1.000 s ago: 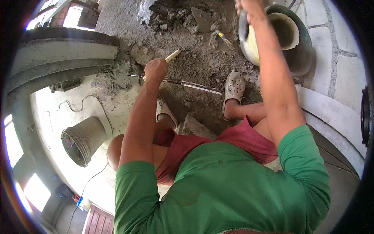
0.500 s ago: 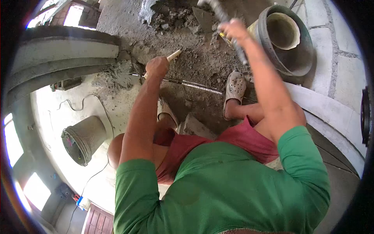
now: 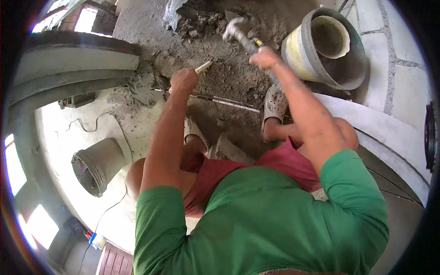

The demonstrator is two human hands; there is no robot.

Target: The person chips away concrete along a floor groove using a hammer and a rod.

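Note:
My left hand [image 3: 184, 81] is wrapped round a pale stick [image 3: 204, 67], whose upper end sticks out past the thumb side. Its lower end is mostly hidden by the hand. In my right hand [image 3: 266, 59] is a claw hammer [image 3: 248, 44], gripped by its handle. The hammer's metal head is up and to the right of the stick, apart from it. Below both hands lies rough, broken grey soil or mortar [image 3: 229, 75]. A thin white strip [image 3: 236, 106] runs along the ground between my hands and my feet.
At the right stands a large bucket [image 3: 293, 55] with a smaller container [image 3: 346, 43] inside. Another bucket [image 3: 107, 160] is at the left on the pale floor, near a thin cable [image 3: 120, 120]. A trowel-like blade [image 3: 232, 16] lies in the rubble. Curved steps [image 3: 78, 64] rise at the left.
My right hand has moved left and down with the hammer, bringing its head closer to the stick. My left hand stays nearly in place on the stick.

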